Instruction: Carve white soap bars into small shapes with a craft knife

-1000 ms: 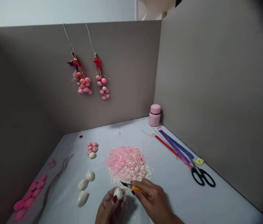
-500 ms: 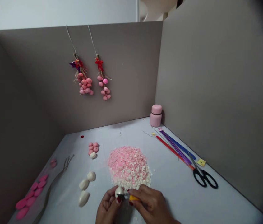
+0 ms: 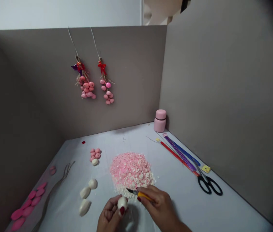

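Note:
My left hand (image 3: 111, 214) pinches a small white rounded piece (image 3: 122, 203), which looks like carved soap, between thumb and fingers. In my right hand (image 3: 159, 204) is a craft knife (image 3: 141, 195) with a yellow handle. Its dark blade points left, above the white piece and apart from it. Just beyond both hands lies a heap of pink and white shavings (image 3: 131, 169). Left of my left hand, several larger white pieces (image 3: 85, 206) rest on the table.
Small pink balls (image 3: 95, 154) and pink oval pieces (image 3: 27, 211) lie to the left, near a bundle of twine (image 3: 51, 190). On the right are black-handled scissors (image 3: 209, 185), ribbons (image 3: 175, 154) and a pink jar (image 3: 160, 121). Bead bunches (image 3: 86, 87) hang on the grey partition (image 3: 131, 64).
The craft knife has come away from the white piece, up and forward, so its blade now shows clear. My left hand has moved slightly left and down with the piece.

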The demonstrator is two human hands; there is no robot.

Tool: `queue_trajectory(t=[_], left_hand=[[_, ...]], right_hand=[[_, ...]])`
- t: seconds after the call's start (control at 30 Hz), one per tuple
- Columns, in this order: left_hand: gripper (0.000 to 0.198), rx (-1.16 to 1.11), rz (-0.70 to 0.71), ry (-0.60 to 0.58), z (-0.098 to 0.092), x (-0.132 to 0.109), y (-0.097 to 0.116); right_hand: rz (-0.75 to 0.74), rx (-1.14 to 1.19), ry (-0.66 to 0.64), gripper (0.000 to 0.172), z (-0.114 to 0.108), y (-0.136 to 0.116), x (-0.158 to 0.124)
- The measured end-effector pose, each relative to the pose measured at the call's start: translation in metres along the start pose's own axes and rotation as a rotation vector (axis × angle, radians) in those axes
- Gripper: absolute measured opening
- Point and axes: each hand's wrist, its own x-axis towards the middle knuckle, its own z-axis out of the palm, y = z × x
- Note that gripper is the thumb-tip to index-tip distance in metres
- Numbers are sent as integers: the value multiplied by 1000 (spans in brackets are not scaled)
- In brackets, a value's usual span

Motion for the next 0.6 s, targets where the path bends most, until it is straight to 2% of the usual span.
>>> queue_trajectory(t=[0.2, 0.53, 0.6], left_hand=[[47, -67, -5, 28, 3, 0, -4], [41, -20, 35, 53, -6, 6, -13], [41, 1, 34, 38, -7, 6, -13]], right_hand=[[-153, -19, -70, 41, 1, -14, -4], [-185, -85, -125, 43, 1, -9, -4], [-141, -90, -116, 40, 0, -7, -2]])
